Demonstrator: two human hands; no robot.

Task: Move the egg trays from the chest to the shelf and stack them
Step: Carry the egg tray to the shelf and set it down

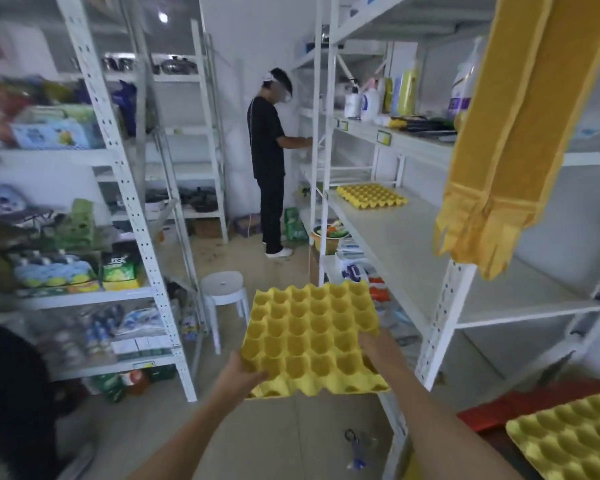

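Left hand (238, 374) gripping near-left corner of yellow egg tray (310, 337), fingers curling over edge; right hand (374, 344) clasping tray's right edge. Tray riding level at lower centre of frame, clear of shelf (395, 237). One tray already lying on shelf (371, 195), right of centre; another tray (568, 441) waiting at lower right. Advising: keeping tray level, aligning cups squarely over shelved tray before nesting.

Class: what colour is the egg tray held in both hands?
Yellow: the egg tray, clearest in the head view.
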